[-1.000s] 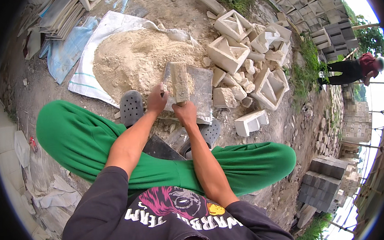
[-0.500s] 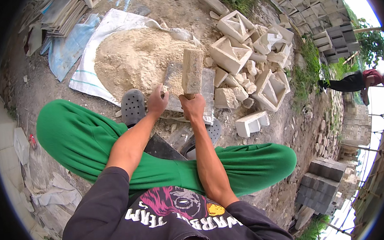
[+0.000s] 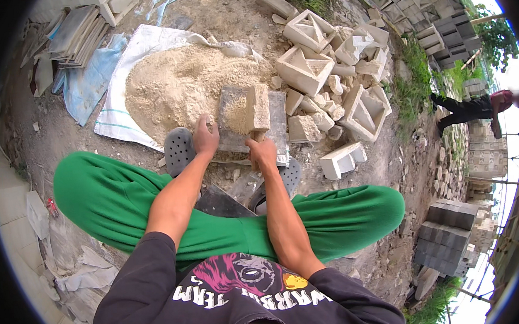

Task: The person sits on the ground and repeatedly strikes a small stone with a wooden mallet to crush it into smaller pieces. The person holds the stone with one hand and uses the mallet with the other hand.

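**Mallet down on the slab**

Position: I sit on the ground, green trousers spread, grey slab [image 3: 234, 125] flat between my clogs [image 3: 179, 150].

Right hand [image 3: 262, 155]: fist fully closed round the mallet handle. Mallet [image 3: 258, 107] head is a pale block, now lying low over the slab's 3 o'clock half. Half a second ago it stood raised clear above the slab; a second ago it was also low. So I log one lift-and-drop cycle. Whether the head touches the slab right now I cannot tell.

Left hand [image 3: 205, 136]: fingers curled, pressed on the slab's near edge at 9 o'clock. It has not shifted across the three frames. Whether it holds something small I cannot tell.

Slab: same place throughout, no visible crack. My reading: pounding is under way, slab not yet broken.

Surroundings: sand heap [image 3: 173, 90] on a white sack at 11 o'clock of the slab. Hollow blocks [image 3: 304, 68] and rubble from 1 to 3 o'clock. A bent-over person [image 3: 474, 107] stands well apart at 3 o'clock.
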Available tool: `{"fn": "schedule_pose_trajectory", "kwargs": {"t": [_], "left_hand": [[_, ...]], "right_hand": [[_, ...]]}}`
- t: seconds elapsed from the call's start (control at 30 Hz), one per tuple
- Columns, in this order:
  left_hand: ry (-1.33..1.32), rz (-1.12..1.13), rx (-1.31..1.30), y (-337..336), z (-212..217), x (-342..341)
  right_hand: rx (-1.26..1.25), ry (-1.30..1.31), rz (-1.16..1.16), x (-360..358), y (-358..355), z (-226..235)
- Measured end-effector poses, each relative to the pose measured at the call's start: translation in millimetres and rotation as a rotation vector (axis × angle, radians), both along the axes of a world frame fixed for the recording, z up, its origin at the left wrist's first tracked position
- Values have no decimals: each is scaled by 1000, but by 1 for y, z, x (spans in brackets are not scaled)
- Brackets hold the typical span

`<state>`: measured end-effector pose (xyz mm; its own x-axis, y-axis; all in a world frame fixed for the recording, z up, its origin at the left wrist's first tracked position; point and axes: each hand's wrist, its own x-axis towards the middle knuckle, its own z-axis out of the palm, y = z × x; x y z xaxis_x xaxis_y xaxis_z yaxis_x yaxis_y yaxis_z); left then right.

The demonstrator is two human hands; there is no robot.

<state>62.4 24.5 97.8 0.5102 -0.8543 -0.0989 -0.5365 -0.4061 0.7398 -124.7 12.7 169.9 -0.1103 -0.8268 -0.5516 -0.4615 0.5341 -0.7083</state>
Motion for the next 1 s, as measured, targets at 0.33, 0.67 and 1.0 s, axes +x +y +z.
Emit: {"fn": "schedule_pose_trajectory", "kwargs": {"t": [0.33, 0.67, 1.0], "left_hand": [[-99, -105, -63, -42, 5, 27], [-436, -588, 225, -105, -9, 34], [-329, -859, 93, -104, -22, -19]], "right_hand": [[59, -105, -248, -18, -3, -8], [137, -161, -228, -4, -2, -15], [134, -154, -182, -19, -6, -24]]}}
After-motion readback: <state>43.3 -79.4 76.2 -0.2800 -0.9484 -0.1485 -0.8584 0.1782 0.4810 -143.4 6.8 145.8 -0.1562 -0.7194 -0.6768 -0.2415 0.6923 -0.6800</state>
